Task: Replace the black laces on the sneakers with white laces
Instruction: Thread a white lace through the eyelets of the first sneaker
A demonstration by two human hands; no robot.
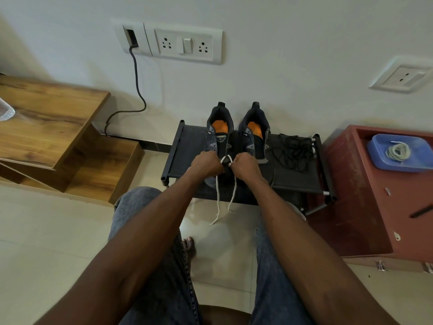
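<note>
White lace (225,160) arches between two clenched hands above the toe end of a dark sneaker, as a person seated on a tiled floor works over a low black rack (178,158). Left hand (206,164) is curled tight around one side of the lace, knuckles up; right hand (244,166) is curled the same way around the other side, with the short loop of lace standing between them. Both free ends hang down from under the fists and trail past the front edge of the rack toward the floor.

Left sneaker (218,141) sits on the rack directly beneath the hands, its orange insole showing and its heel toward the wall. Right sneaker (254,139) stands just beside it, also heel to the wall; whether any lace is threaded in its eyelets cannot be made out. Black laces (293,151) lie in a loose tangle on the rack's fabric shelf, to the right of the pair.

On a reddish cabinet (351,195) at the right, a blue tray (379,158) holds a coiled second white lace (398,151). Wooden shelving (51,118) stands at the left, under a wall socket panel (185,44) with a dark cable (138,90) plugged in beside it.
</note>
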